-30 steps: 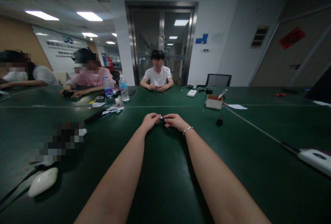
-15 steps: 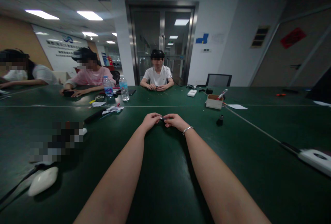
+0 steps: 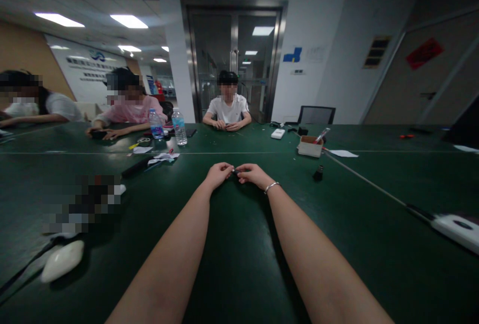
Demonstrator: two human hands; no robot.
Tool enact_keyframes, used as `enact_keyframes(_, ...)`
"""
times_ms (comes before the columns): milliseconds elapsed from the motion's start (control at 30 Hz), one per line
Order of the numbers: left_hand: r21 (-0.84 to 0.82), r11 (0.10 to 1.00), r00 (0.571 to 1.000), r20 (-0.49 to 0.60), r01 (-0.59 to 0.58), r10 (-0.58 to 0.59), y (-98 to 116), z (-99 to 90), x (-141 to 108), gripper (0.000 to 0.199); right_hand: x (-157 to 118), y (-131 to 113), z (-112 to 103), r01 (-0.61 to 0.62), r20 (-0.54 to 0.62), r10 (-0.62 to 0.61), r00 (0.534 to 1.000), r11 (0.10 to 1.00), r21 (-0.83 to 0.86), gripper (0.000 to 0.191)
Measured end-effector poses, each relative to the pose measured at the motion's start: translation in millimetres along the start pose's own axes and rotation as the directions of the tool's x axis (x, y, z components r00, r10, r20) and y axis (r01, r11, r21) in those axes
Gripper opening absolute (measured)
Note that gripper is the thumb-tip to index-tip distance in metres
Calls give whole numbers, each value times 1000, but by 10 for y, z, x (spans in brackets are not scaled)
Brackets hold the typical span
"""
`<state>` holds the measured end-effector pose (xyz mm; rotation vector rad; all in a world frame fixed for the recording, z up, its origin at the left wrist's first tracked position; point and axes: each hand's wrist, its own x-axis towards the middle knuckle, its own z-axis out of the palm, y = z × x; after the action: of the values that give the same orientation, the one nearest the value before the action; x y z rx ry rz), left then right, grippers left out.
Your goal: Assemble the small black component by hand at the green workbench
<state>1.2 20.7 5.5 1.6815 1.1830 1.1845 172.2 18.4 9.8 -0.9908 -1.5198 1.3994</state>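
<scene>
Just above the green table [image 3: 239, 244], my left hand [image 3: 218, 175] and my right hand [image 3: 254, 175] meet, fingertips almost touching. Between them is a small dark object [image 3: 235, 171] with a shiny metallic end. The fingers of both hands pinch it, the left on the shiny end and the right on the dark part. Its exact kind is too small to make out. A silver bracelet [image 3: 272, 187] circles my right wrist. To the right of my hands stands a small black piece with a metal top [image 3: 318, 173].
A beige box [image 3: 310, 147] holding a pen-like item lies beyond, right of centre. Two water bottles [image 3: 179, 128] stand at the far left. A white mouse-like device [image 3: 63, 261] lies near left, a white power strip [image 3: 456, 231] near right. Several people sit around the table.
Almost nothing differs. Both hands keep the same pinch on the small dark object, and the view has shifted very slightly.
</scene>
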Motion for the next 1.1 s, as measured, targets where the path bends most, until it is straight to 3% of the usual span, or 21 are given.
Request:
enact_keyframes(467, -33, 999, 1000, 4, -26, 26, -70, -12, 28, 29, -41, -70, 40, -19, -1, 19, 1000, 999, -32, 18)
enact_keyframes(733, -82, 996, 999, 39, 22, -19, -54, -16, 31, 24, -16, -30, 20, -7, 2, 7, 1000, 1000, -23, 17)
enact_keyframes(1100, -12, 1000, 999, 33, 10, -9, -38, -2, 20, 30, -19, -24, 14, 29, 11, -28, 1000, 997, -74, 20)
